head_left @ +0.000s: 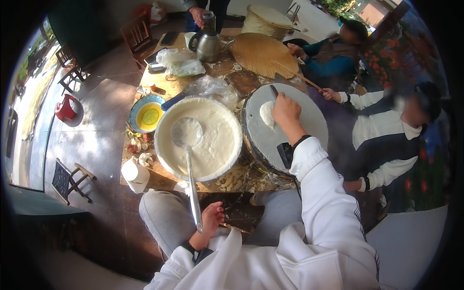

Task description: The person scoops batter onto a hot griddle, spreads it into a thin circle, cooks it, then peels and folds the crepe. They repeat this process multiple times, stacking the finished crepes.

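Note:
My right hand [286, 112] is closed around a dark-handled tool [274, 91] over a round grey griddle [309, 116]; its working end is hidden by my fingers. A small pale mound of batter [267, 115] lies on the griddle just left of that hand. In the large basin [231, 166] of creamy batter rests a metal ladle [192, 188], its handle sloping over the rim toward me. My left hand [212, 216] hangs low beside the end of this handle, fingers loosely bent and apart, holding nothing.
Left of the basin stand a blue bowl [135, 110] of yellow liquid and a white cup [134, 172], with eggshells around. Behind are plastic bags [186, 65], a steel kettle [209, 47] and a round straw mat [263, 53]. A person at right holds a wooden stick [302, 77].

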The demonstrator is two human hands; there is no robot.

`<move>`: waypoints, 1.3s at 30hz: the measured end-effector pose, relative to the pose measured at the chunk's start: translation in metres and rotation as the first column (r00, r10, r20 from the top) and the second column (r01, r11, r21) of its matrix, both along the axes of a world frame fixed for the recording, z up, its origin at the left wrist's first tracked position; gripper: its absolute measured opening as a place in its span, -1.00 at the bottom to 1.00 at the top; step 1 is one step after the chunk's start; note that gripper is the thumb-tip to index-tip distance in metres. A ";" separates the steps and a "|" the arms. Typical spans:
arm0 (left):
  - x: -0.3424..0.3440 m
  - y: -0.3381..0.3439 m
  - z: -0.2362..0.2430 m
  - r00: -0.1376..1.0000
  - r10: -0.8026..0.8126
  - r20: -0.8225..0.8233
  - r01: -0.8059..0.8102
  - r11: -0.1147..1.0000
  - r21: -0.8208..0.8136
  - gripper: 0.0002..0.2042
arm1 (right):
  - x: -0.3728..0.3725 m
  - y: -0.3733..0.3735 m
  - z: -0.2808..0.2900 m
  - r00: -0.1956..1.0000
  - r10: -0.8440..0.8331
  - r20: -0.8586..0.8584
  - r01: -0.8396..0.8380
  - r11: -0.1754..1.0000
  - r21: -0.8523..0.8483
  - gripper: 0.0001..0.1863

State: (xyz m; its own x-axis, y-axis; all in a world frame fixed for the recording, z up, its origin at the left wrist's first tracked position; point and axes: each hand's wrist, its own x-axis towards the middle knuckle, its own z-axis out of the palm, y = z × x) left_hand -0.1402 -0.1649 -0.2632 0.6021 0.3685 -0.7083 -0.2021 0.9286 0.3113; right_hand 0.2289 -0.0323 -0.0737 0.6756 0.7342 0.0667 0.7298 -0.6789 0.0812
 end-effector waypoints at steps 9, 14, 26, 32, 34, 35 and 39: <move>-0.004 0.000 -0.002 0.998 0.012 -0.056 -0.011 1.000 0.024 -0.81 | 0.048 0.025 0.017 0.990 0.138 0.016 -0.139 0.990 0.027 -0.81; -0.004 0.001 -0.001 0.996 0.020 -0.082 -0.017 0.999 0.037 -0.80 | 0.073 0.003 -0.015 0.838 0.535 -0.103 -0.505 0.834 0.220 -0.78; -0.005 -0.003 -0.003 0.999 -0.028 -0.035 0.029 0.999 0.037 -0.78 | 0.043 -0.100 0.028 0.956 0.274 -0.105 -0.276 0.961 0.000 -0.75; -0.009 -0.003 0.002 1.000 -0.019 -0.010 0.019 0.999 0.037 -0.79 | -0.009 -0.075 0.000 0.970 -0.240 -0.030 0.240 0.971 -0.004 -0.66; -0.011 -0.004 0.004 0.999 0.001 0.033 -0.003 0.999 0.051 -0.79 | -0.039 -0.054 -0.009 0.972 -0.232 -0.032 0.233 0.971 0.056 -0.66; -0.013 -0.005 0.005 0.999 0.008 0.053 -0.011 0.998 0.057 -0.78 | -0.054 -0.041 -0.012 0.984 -0.173 -0.041 0.176 0.982 0.068 -0.66; -0.016 -0.005 0.007 0.993 0.060 0.101 -0.062 0.998 0.020 -0.77 | -0.115 0.007 -0.011 0.993 0.083 -0.089 -0.071 0.989 0.133 -0.75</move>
State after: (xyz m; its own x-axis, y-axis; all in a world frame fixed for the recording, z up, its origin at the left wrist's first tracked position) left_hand -0.1560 -0.1702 -0.2565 0.6457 0.4223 -0.6362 -0.2894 0.9063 0.3079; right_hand 0.1140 -0.0255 -0.0847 0.6252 0.7736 0.1034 0.7805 -0.6207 -0.0748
